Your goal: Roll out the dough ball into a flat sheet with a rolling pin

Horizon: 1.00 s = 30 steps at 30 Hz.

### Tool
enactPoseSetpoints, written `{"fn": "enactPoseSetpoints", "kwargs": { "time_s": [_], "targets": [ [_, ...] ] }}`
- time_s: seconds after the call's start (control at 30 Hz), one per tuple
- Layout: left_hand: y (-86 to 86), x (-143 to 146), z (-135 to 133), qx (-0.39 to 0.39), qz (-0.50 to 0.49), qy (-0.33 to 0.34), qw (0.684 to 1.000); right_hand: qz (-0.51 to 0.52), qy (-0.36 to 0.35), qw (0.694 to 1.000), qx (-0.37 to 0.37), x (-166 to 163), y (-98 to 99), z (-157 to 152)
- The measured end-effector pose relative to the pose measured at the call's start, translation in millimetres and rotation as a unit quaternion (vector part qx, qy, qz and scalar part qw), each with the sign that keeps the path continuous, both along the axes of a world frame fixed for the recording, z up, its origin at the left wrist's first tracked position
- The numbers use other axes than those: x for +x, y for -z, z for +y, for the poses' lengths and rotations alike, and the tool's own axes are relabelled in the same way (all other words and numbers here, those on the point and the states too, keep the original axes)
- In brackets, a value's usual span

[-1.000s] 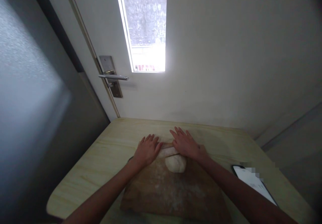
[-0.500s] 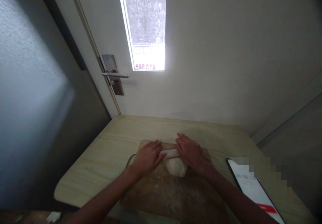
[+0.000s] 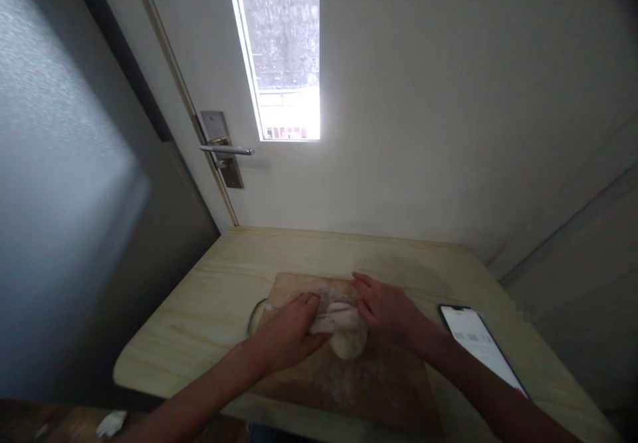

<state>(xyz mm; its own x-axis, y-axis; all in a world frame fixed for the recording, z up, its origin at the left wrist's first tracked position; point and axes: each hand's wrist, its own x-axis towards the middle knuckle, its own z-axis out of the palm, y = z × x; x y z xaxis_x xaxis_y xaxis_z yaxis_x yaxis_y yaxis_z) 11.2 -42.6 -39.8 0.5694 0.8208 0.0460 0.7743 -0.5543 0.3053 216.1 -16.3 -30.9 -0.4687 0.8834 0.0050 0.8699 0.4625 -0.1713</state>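
Dough [image 3: 349,345] sits in the middle of the board [image 3: 359,390], with the rolling pin [image 3: 333,317] lying on its far edge. The left hand [image 3: 289,331] and right hand [image 3: 389,310] press palm-down on the pin, each grip spread.

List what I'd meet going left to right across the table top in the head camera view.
In order: left hand → dough → right hand → phone.

White door [image 3: 399,131] with bright narrow window [image 3: 279,51] behind table [image 3: 209,290].
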Motion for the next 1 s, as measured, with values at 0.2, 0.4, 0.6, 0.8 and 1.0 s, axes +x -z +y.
{"fn": "enactPoseSetpoints", "kwargs": {
  "time_s": [0.2,0.4,0.6,0.8,1.0],
  "targets": [
    [-1.6,4.4,18.3,-0.053,-0.019,-0.037,0.998,-0.027,-0.019,0.999,-0.027,4.2,16.8,10.6],
    [13.1,8.9,28.5,0.015,0.086,-0.085,0.993,-0.032,0.028,0.999,0.033,-1.3,22.6,3.3],
    [22.0,11.6,14.7,0.127,0.123,-0.096,0.98,-0.021,0.049,0.992,0.111,-4.7,28.5,-10.7],
    [25.3,11.9,0.3,0.163,0.123,-0.098,0.974,-0.015,0.066,0.988,0.139,-5.5,34.6,-29.1],
    [22.5,13.2,-20.7,0.139,0.104,-0.101,0.98,-0.008,0.048,0.986,0.162,-1.3,43.5,-50.1]
  ]
}}
